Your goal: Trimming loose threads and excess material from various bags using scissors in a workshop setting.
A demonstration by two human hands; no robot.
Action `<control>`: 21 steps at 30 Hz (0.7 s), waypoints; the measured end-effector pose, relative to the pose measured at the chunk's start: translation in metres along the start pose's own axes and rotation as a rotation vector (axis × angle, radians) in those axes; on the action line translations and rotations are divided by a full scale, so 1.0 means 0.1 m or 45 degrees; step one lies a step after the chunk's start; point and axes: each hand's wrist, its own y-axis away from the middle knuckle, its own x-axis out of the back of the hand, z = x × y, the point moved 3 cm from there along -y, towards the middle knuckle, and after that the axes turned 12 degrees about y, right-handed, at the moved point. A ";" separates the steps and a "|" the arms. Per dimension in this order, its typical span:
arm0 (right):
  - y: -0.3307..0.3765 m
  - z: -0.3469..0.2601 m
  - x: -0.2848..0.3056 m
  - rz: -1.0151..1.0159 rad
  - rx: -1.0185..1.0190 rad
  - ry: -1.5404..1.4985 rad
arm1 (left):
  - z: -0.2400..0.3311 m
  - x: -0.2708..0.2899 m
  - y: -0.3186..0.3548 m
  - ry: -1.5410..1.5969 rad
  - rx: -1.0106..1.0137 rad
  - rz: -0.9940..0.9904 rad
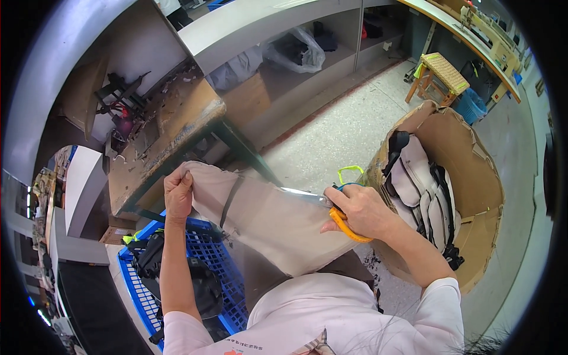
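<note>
My left hand (178, 192) is closed on the upper left corner of a beige fabric piece (278, 222), which hangs over my lap. A narrow black strap (232, 198) crosses the piece near that hand. My right hand (362, 210) grips a pair of scissors (305, 196) with an orange handle. Their metal blades point left along the fabric's upper right edge; whether they are cutting into it I cannot tell. A lime-green loop (351, 170) shows just beyond my right hand. What lies under the fabric is hidden.
To my right, a tall cardboard box (482, 177) holds several beige pieces with black straps (423, 189). At left, a blue plastic crate (234, 290) with black items stands below a worn wooden table (177, 121). A woven stool (444, 72) and blue basket (471, 106) stand farther off.
</note>
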 end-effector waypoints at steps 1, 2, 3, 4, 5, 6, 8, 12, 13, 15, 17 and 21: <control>0.00 0.00 0.00 -0.003 0.001 0.000 | 0.00 -0.03 -0.01 0.003 0.008 -0.014; 0.00 -0.01 0.01 0.014 -0.003 0.003 | 0.02 -0.06 0.00 0.000 0.009 -0.026; 0.00 -0.02 0.02 0.030 -0.006 0.006 | 0.04 -0.07 0.02 -0.004 0.004 -0.022; -0.02 -0.05 0.05 0.033 0.001 0.004 | 0.06 -0.07 0.03 0.001 -0.010 -0.028; -0.05 -0.08 0.09 0.045 -0.013 -0.002 | 0.06 -0.07 0.03 0.010 -0.019 -0.036; -0.07 -0.10 0.11 0.057 -0.026 -0.010 | 0.05 -0.08 0.03 0.009 -0.017 -0.032; -0.13 -0.11 0.11 0.102 -0.007 0.003 | 0.04 -0.09 0.03 0.005 -0.034 -0.045; -0.13 -0.10 0.05 0.072 0.010 0.024 | 0.04 -0.10 0.03 0.004 -0.012 -0.038; -0.13 -0.11 0.03 0.069 0.016 0.018 | 0.03 -0.08 0.04 0.021 0.008 -0.027; -0.10 -0.11 -0.02 -0.031 -0.031 0.040 | 0.01 -0.07 0.05 0.041 0.030 -0.016; -0.12 -0.12 0.01 -0.036 -0.024 -0.011 | 0.00 -0.05 0.05 0.051 0.033 -0.008; -0.23 -0.18 0.12 0.145 0.030 -0.023 | 0.01 -0.05 0.06 0.059 0.050 -0.003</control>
